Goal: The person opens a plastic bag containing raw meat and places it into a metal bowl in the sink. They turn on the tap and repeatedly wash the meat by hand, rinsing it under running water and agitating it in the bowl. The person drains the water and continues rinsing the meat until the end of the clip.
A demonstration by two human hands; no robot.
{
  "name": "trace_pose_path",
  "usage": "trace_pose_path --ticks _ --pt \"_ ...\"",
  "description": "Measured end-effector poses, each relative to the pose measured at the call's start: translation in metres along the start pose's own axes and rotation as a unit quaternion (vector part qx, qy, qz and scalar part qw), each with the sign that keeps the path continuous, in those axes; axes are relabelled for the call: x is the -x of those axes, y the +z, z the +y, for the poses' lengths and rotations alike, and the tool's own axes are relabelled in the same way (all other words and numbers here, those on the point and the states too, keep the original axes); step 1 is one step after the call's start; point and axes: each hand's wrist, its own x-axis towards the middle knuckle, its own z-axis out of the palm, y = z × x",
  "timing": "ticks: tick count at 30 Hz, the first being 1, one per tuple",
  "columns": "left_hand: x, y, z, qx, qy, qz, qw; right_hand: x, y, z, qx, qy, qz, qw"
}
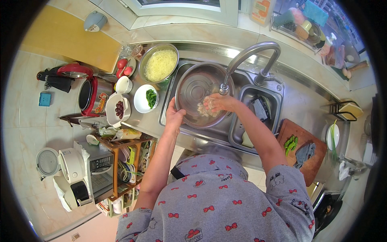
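A round stainless steel basin [193, 87] sits over the large sink bowl [167, 116], tilted or level I cannot tell. My left hand [174, 116] grips its near left rim, thumb on top. Inside, my right hand [220, 103] reaches down with its fingers among small pale pieces of food [207, 112], which look like peeled shrimp. Whether the fingers are closed around any of them is unclear. Directly above that hand is the spout of a curved metal faucet [224, 88].
Left on the counter stand a metal bowl of shredded potato [160, 65], a white bowl of greens [151, 99] and a dish of grapes [119, 109]. Right are a smaller sink basin [234, 134] and a cutting board [313, 169] with green peppers [291, 143] and a grey cloth [305, 154].
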Motion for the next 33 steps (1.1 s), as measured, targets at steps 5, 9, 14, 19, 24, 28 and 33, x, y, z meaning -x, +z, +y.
trace_pose_path --ticks 5,9,14,19,24,28,33 --pt "-0.002 0.001 -0.004 0.011 0.006 0.004 1.000 0.000 0.010 -0.001 0.058 -0.023 0.082 0.995" --pt "-0.004 0.000 -0.003 -0.003 -0.001 0.000 1.000 -0.003 0.015 0.003 0.173 -0.071 0.143 0.972" --pt "-0.005 0.001 -0.005 0.009 0.002 0.010 1.000 -0.005 0.019 0.009 0.250 -0.112 0.182 0.944" --pt "-0.009 -0.003 -0.009 -0.021 0.007 0.005 1.000 -0.008 0.017 0.014 0.236 -0.139 0.178 0.945" --pt "-0.004 -0.001 -0.005 -0.040 -0.006 0.017 0.999 -0.004 0.021 0.014 0.222 -0.164 0.171 0.946" --pt "-0.005 -0.001 -0.008 -0.032 -0.006 0.011 0.999 -0.003 0.025 0.016 0.294 -0.199 0.195 0.914" --pt "-0.003 0.002 -0.009 -0.007 0.000 0.013 1.000 0.004 0.033 0.013 0.459 -0.208 0.288 0.814"
